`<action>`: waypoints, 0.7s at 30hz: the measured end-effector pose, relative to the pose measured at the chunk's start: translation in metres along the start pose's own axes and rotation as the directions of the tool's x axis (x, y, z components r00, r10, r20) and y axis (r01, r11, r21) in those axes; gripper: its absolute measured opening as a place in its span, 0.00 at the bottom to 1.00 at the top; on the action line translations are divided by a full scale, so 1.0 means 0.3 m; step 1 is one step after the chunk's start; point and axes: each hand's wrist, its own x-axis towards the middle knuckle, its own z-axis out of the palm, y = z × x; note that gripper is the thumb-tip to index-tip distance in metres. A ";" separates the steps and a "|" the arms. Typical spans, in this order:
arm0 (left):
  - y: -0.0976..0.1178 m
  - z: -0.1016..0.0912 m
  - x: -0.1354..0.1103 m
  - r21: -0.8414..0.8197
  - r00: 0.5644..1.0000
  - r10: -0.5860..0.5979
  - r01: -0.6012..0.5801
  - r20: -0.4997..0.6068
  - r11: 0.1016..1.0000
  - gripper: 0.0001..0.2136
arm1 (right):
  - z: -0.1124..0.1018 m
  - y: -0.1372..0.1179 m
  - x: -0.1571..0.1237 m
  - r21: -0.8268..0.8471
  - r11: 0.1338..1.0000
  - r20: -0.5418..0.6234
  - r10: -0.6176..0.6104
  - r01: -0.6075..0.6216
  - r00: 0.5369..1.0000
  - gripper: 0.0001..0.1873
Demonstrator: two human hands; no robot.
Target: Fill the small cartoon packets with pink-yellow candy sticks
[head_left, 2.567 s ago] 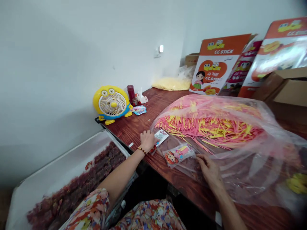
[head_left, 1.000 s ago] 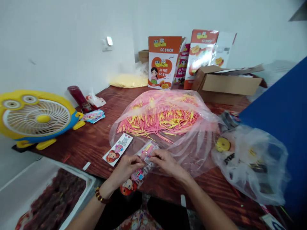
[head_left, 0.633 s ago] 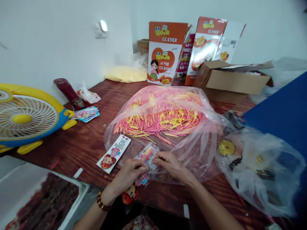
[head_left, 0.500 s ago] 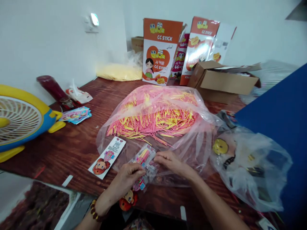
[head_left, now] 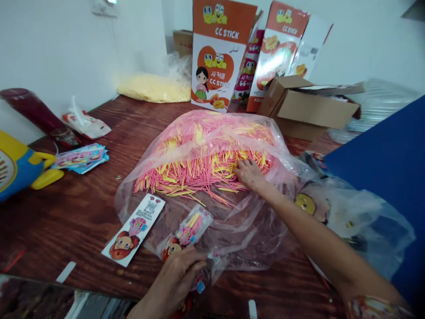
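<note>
My left hand (head_left: 181, 272), low in the middle, pinches a clear printed plastic packet (head_left: 199, 284), mostly hidden beneath my fingers. My right hand (head_left: 251, 174) reaches into the heap of thin pink and yellow sticks (head_left: 206, 170), its bent fingers a little apart and touching them. The heap lies inside a large, see-through pink bag (head_left: 262, 217) with its mouth towards me. Just beyond my left hand lies another clear packet (head_left: 192, 223) with pink and yellow sticks inside. To its left, a white card (head_left: 134, 230) shows a red-haired cartoon figure.
Printed CC Stick boxes (head_left: 215, 57) stand at the back beside an open brown carton (head_left: 312, 110). A yellow-and-blue fan (head_left: 23, 164), blue printed packets (head_left: 83, 157) and tissues (head_left: 86, 124) are at left. A clear bag (head_left: 365, 221) and blue panel (head_left: 385, 155) border the right.
My right hand has left the packet beside my left hand and moved up and forward into the sticks. My left hand is lower now. The camera view has tilted down and shifted right.
</note>
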 end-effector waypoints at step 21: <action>0.012 -0.002 -0.022 -0.017 1.000 -0.007 0.006 -0.030 1.000 0.13 | 0.064 -0.103 0.034 0.739 0.646 -0.022 0.307 -0.191 0.951 0.09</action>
